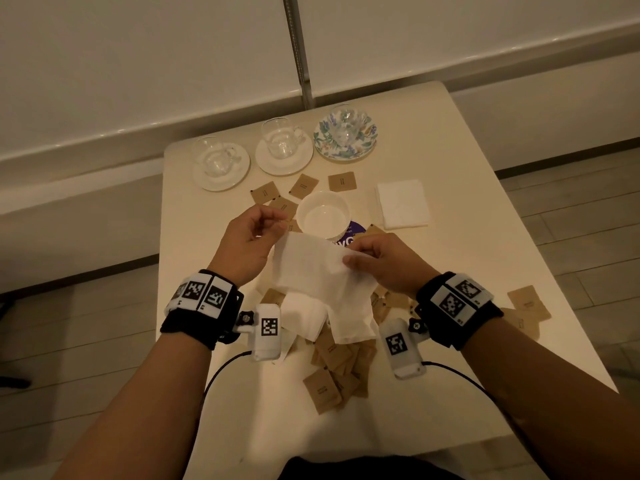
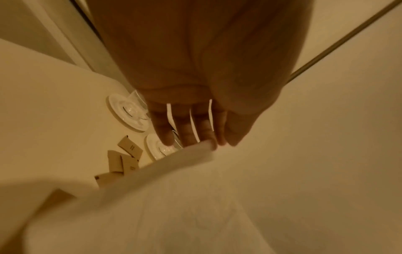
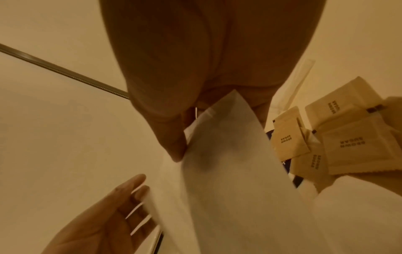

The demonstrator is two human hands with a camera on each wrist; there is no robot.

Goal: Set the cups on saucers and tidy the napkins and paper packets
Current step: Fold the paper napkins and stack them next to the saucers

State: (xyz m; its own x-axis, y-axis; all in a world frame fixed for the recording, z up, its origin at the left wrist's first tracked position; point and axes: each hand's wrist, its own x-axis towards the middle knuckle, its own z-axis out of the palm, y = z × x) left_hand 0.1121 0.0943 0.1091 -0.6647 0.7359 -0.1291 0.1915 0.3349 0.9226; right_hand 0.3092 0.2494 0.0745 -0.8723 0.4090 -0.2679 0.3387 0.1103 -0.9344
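Observation:
Both hands hold one white napkin [image 1: 311, 271] spread in the air over the table's middle. My left hand [image 1: 277, 226] pinches its left corner, and my right hand [image 1: 356, 254] pinches its right edge under the thumb. In the wrist views the napkin [image 2: 217, 197] [image 3: 228, 171] fills the lower frame. A loose heap of napkins [image 1: 304, 317] lies beneath it. Brown sugar packets [image 1: 332, 362] [image 3: 356, 146] are strewn near me and by the bowl. At the back, three glass cups [image 1: 216, 157] [image 1: 282, 138] [image 1: 346, 124] stand on saucers, the rightmost saucer [image 1: 325, 143] floral.
A white bowl [image 1: 301, 209] stands just beyond the hands, over a purple item [image 1: 351, 233]. A folded napkin stack [image 1: 401, 204] lies to its right. More packets [image 1: 526, 303] sit by the table's right edge [image 1: 540, 258]. A wall with a metal strip [image 1: 299, 50] runs behind.

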